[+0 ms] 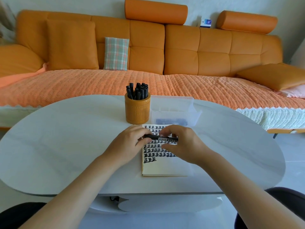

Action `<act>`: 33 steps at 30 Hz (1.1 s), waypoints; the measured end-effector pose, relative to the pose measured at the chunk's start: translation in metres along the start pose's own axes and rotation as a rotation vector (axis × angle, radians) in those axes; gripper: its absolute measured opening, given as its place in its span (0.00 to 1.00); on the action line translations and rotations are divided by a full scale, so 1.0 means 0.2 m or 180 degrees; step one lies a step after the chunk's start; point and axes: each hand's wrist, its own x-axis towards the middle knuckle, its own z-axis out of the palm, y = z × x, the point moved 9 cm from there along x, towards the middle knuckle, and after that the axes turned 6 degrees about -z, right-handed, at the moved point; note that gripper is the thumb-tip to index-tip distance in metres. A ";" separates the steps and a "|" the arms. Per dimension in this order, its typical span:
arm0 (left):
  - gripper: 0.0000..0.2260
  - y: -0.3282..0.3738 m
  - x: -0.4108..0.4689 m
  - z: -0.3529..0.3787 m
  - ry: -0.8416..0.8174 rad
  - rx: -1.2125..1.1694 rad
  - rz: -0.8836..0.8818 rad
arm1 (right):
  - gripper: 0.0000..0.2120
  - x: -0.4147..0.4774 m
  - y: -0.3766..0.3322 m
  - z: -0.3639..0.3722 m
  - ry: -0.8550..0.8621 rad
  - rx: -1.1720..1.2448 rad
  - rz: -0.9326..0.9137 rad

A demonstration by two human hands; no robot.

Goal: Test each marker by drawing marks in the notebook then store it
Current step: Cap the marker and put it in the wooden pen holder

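A: Locating marker?
B: Found at frame centre, held in air just above notebook, not touching the page. Lying left-to-right across frame, near level.

A: Checking grips?
B: Curled round the left end with left hand, probably the cap end, though hidden under the fingers. Pinched on the labelled barrel with right hand, fingers on top, thumb below. Closed on the same marker from both sides, hands close together.

A: Guessing step?
B: Reads as cap coming off or going on. Cannot tell which, with the seam covered.

A: Flagging the key relation for the next move?
B: Working along the long axis, so left-right in frame, hands apart or together. Assuming tip at frame-left, needs a turn in the right hand before writing. Blank paper lower down, below the last short row of marks, toward frame bottom, under the right hand's side.

A: Checking storage?
B: Seeing orange holder packed with black markers up-centre, just beyond the notebook's top-left corner. Clear box just to its right, above the notebook; dark shapes inside, too blurred to name. Judging the box as the likely store spot, nearer the right hand. Guess only.

A: Logging rest?
B: White oval table, orange sofa across top.
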 end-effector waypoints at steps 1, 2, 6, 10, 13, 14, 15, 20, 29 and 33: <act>0.08 0.00 0.00 0.00 -0.0023 -0.0037 -0.0008 | 0.11 0.00 0.00 -0.01 0.0084 -0.0108 -0.0098; 0.08 0.00 0.01 -0.01 -0.0048 -0.0080 -0.0014 | 0.10 0.01 -0.02 -0.02 0.0203 -0.0246 -0.0267; 0.08 -0.01 0.01 -0.03 -0.0065 -0.0202 -0.0028 | 0.06 0.00 -0.14 -0.05 0.0601 -0.1023 -0.1239; 0.07 0.06 0.01 -0.09 0.0217 0.0057 0.0380 | 0.06 0.01 -0.15 -0.06 0.0546 -0.0592 -0.1140; 0.06 0.11 0.02 -0.10 0.0271 0.0294 0.0693 | 0.06 0.04 -0.06 -0.02 0.0069 0.0459 -0.0379; 0.05 0.11 0.02 -0.10 0.0281 0.0311 0.0752 | 0.07 0.05 -0.04 0.00 -0.0078 0.0695 -0.0162; 0.05 0.12 0.02 -0.10 0.0277 0.0319 0.0808 | 0.08 0.05 -0.02 0.01 -0.0188 0.0826 -0.0002; 0.06 0.07 0.10 -0.09 0.0160 0.0224 0.0822 | 0.09 0.08 0.02 0.04 -0.0337 0.0626 0.0365; 0.11 -0.25 0.24 -0.23 0.0997 -0.0317 -0.0235 | 0.06 0.38 0.04 -0.15 0.0272 -0.0137 0.0398; 0.21 -0.50 0.27 -0.24 0.1252 -0.0421 -0.1101 | 0.02 0.54 0.09 -0.27 0.1090 0.0810 0.0751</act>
